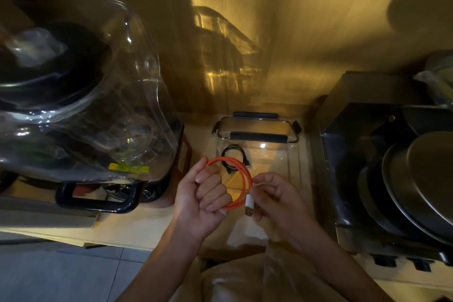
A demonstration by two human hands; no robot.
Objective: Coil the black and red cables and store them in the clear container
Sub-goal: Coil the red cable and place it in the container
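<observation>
My left hand (206,193) grips the red cable (247,179), which is wound into a loop around its curled fingers. My right hand (277,201) pinches the same cable near its white USB plug (248,207), which hangs down between both hands. Just beyond the hands stands the clear container (293,167) on the counter. The black cable (234,152) lies coiled inside it at the left. The container's lid (257,127), clear with dark clips, rests at its far end.
A large blender with a clear jug (103,95) and black handle (95,200) fills the left side. A dark metal appliance (367,154) holding stacked round pans (421,184) stands on the right. A yellow-lit wall rises behind the counter.
</observation>
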